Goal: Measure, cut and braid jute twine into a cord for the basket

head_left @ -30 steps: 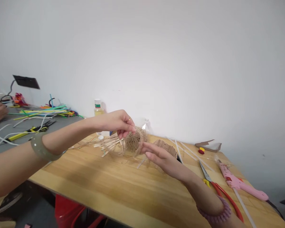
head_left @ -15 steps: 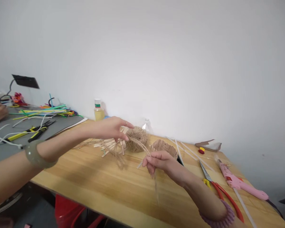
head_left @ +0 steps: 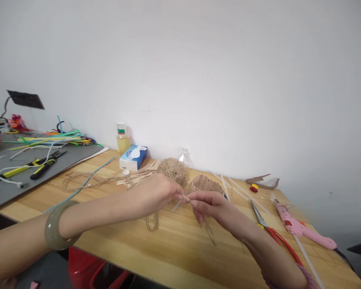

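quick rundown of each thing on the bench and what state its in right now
left hand: pinched shut on the tan jute twine
right hand: pinched on the same twine, ends hanging below
round ball of jute twine: wound, resting on the wooden table
red-handled scissors: lying flat, blades closed
pink glue gun: lying on its side
yellow liquid bottle: upright, capped
blue tissue pack: lying flat

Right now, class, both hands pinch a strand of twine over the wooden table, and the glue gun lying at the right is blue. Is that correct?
Not quite: the glue gun is pink, not blue, as the head view shows. The rest holds: the left hand and right hand pinch the twine over the wooden table.
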`<state>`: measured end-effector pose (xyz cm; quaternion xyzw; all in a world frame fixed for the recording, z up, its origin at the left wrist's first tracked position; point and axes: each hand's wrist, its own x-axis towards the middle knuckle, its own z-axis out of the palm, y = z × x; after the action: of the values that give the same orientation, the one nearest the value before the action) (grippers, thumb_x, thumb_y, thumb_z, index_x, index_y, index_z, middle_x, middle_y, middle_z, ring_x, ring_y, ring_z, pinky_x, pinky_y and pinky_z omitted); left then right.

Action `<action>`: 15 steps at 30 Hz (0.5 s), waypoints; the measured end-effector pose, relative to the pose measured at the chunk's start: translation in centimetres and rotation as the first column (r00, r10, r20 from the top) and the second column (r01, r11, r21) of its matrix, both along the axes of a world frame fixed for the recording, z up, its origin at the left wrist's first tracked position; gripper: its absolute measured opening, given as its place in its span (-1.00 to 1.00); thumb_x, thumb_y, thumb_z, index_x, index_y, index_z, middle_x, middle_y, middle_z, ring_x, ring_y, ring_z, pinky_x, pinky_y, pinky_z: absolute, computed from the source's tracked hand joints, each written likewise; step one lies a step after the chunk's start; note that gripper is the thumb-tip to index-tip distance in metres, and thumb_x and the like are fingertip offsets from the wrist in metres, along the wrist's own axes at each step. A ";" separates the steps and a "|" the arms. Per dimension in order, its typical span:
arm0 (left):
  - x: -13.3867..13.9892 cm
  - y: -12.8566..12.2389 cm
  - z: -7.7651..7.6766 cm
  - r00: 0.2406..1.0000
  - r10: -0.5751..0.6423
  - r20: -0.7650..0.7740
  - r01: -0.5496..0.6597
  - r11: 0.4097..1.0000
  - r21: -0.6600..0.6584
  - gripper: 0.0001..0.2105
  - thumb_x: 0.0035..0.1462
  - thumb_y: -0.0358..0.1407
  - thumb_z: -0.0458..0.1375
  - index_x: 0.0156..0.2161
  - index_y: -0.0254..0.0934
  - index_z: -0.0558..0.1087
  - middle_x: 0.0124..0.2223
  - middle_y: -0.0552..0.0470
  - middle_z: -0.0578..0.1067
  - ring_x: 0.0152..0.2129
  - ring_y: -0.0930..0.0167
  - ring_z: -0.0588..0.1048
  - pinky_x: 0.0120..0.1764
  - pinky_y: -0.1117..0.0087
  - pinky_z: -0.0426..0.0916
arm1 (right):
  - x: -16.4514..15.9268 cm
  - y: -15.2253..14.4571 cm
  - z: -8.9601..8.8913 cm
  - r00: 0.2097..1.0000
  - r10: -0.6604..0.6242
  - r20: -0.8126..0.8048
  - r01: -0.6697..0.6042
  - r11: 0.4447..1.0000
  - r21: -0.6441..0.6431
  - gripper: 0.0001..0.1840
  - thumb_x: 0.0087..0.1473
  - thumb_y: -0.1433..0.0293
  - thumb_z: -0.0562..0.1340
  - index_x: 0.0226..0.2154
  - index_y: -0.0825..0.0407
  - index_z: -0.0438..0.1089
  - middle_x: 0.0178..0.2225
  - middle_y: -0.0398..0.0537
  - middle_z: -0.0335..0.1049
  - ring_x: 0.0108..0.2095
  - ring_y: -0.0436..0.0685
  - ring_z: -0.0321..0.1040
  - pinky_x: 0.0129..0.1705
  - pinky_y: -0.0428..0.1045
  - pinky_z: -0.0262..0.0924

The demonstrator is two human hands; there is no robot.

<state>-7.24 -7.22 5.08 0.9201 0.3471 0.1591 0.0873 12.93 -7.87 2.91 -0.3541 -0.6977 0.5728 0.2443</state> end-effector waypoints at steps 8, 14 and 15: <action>0.6 -0.1 -0.9 0.900 0.120 0.419 0.133 0.839 -0.527 -0.83 0.14 -0.30 -0.05 -0.36 -0.32 0.34 -0.58 0.14 0.37 -0.63 0.55 0.38 -0.49 0.55 0.25 | 0.1 -1.1 0.6 0.975 -0.210 -0.070 0.218 0.967 0.130 -0.79 -0.04 0.25 0.21 -0.52 0.06 0.40 -0.50 -0.16 0.31 -0.41 -0.03 0.21 -0.30 -0.12 0.11; 1.5 0.6 -1.9 0.779 0.271 0.566 0.267 0.673 -0.690 -0.80 0.05 -0.21 0.07 -0.38 -0.35 0.35 -0.60 0.14 0.36 -0.70 0.56 0.34 -0.57 0.53 0.23 | 0.1 -0.9 -0.1 0.918 -0.347 -0.192 0.375 0.917 0.135 -0.88 -0.13 0.29 0.28 -0.49 0.00 0.46 -0.49 -0.16 0.36 -0.42 0.00 0.23 -0.32 -0.09 0.14; 1.6 0.7 -2.1 0.768 0.276 0.578 0.262 0.688 -0.677 -0.80 0.04 -0.22 0.08 -0.39 -0.36 0.37 -0.61 0.14 0.36 -0.71 0.57 0.33 -0.58 0.54 0.22 | 0.0 -0.8 -0.3 0.904 -0.366 -0.223 0.399 0.908 0.127 -0.89 -0.14 0.30 0.29 -0.48 -0.01 0.46 -0.48 -0.16 0.37 -0.42 0.00 0.24 -0.32 -0.09 0.14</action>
<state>-5.63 -6.54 3.02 0.6949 0.3331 0.3125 0.5554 12.96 -8.67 2.61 -0.4047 -0.6333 0.4838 0.4484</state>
